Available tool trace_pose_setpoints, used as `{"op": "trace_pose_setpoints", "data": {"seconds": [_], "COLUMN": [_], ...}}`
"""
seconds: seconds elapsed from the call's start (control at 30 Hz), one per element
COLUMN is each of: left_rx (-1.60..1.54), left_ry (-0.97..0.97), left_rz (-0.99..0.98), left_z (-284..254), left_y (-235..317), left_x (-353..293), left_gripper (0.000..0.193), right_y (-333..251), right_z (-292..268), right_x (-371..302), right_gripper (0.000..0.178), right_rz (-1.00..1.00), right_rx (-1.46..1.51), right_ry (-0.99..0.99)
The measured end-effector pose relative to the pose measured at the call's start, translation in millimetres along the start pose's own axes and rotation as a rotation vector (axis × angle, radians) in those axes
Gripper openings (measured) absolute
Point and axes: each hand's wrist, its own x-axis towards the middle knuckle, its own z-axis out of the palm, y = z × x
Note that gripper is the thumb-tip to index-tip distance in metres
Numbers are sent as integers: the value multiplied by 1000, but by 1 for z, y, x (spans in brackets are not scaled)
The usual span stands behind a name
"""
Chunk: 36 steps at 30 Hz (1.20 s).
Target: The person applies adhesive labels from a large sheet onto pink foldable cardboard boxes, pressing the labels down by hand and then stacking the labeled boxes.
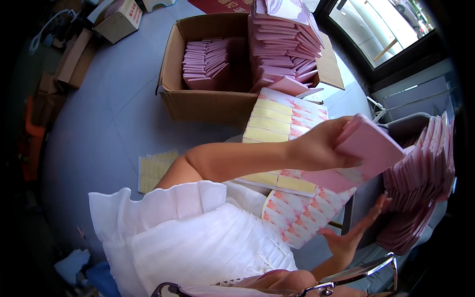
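My left hand (321, 146) reaches across to the right and is closed on a flat pink packet (373, 148). More pink shows just under that packet; whether it is a second one I cannot tell. Below it my right hand (349, 235) is open, thumb and fingers apart, its fingertips near the grey bin of pink packets (420, 168). Under my left forearm lie label sheets (269, 123), partly bare yellow backing and partly white labels with coral flowers. Another flowered label sheet (302, 213) rests lower, by my lap.
Ahead, an open cardboard box (208, 105) holds a row of pink packets, with a tall stack of pink packets (282, 44) at its right. A yellow sheet (154, 171) lies on the floor left of me. Cartons (76, 59) stand far left; a glass door (381, 29) is far right.
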Motion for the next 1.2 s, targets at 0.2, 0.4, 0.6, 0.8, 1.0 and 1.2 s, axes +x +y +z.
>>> {"op": "trace_pose_setpoints", "data": {"seconds": [0.2, 0.4, 0.6, 0.8, 1.0, 1.2], "left_rx": [580, 631, 1797, 1655, 1569, 1308], "left_ry": [-276, 208, 62, 37, 15, -204], "left_rz": [454, 382, 219, -425, -698, -966], "left_z": [-97, -164, -218, -230, -321, -381], "left_y": [69, 135, 215, 165, 106, 55], "left_x": [-45, -89, -131, -101, -132, -152], "left_gripper": [35, 68, 74, 42, 24, 26], "right_y": [25, -43, -125, -160, -136, -65], "right_z": [13, 71, 147, 210, 197, 165], "right_x": [108, 205, 264, 278, 273, 248], "right_gripper": [100, 21, 14, 28, 49, 27], "right_rz": [-110, -112, -280, -247, -329, 10], "right_rx": [676, 1289, 1058, 951, 803, 956], "right_ry": [235, -78, -132, -349, -125, -124]}}
